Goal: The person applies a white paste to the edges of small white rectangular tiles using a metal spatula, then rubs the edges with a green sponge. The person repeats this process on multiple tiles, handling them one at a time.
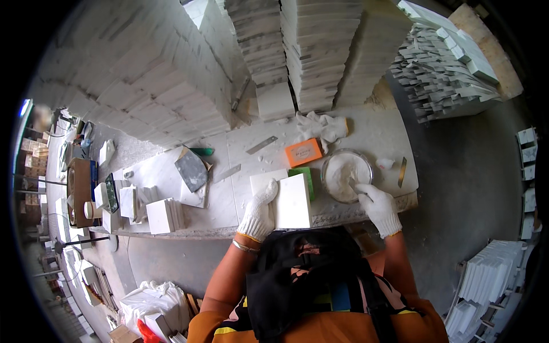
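One upright white tile point(293, 201), long axis vertical

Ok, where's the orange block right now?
In the head view, the orange block lies on the workbench, just left of the bowl of white powder, behind the green pad.

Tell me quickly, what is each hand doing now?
Left hand: open, resting flat on the white tile.
Right hand: at the bowl of white powder; whether it grips something cannot be told.
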The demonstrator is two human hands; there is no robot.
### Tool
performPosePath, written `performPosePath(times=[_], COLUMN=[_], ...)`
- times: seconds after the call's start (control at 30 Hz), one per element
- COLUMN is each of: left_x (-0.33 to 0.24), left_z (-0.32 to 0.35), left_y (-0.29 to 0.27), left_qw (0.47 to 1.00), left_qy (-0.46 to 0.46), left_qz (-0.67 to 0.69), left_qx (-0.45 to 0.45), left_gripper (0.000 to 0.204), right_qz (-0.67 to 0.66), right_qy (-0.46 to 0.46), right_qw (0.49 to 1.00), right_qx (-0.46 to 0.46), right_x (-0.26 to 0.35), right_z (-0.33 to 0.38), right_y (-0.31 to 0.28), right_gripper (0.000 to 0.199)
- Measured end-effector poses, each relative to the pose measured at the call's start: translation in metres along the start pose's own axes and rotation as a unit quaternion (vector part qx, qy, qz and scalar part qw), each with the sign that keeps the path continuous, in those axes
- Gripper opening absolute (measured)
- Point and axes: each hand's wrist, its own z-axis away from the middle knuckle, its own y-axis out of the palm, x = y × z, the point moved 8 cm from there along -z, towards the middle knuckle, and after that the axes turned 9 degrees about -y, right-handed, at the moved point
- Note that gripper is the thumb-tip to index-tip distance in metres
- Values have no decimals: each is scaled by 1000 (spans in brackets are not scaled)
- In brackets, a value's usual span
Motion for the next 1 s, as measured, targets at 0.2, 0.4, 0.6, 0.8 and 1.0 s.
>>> performPosePath(times=[0.2, 0.4, 0.6, 0.8, 1.0], left_x=[39, 72, 59, 79, 82], left_z=[9, 14, 4, 8, 7], left_y=[41, 75, 60, 84, 72], left_qw=[978, 935, 876, 935, 958], left_qy=[-145, -246, 26, -139, -177], left_qz=[49, 62, -474, -251, -144], left_qx=[142, 247, 85, 207, 172], left_gripper=[55, 56, 41, 36, 40], right_qz=[36, -229, -287, -382, -338], right_qy=[11, -270, -204, -73, -209], right_qw=[997, 930, 930, 921, 905], right_qx=[71, 97, 109, 24, 151], right_x=[40, 124, 148, 93, 127], right_z=[-28, -49, -48, -67, -50], right_y=[-46, -50, -32, -33, -28], right_gripper=[54, 84, 60, 32, 46])
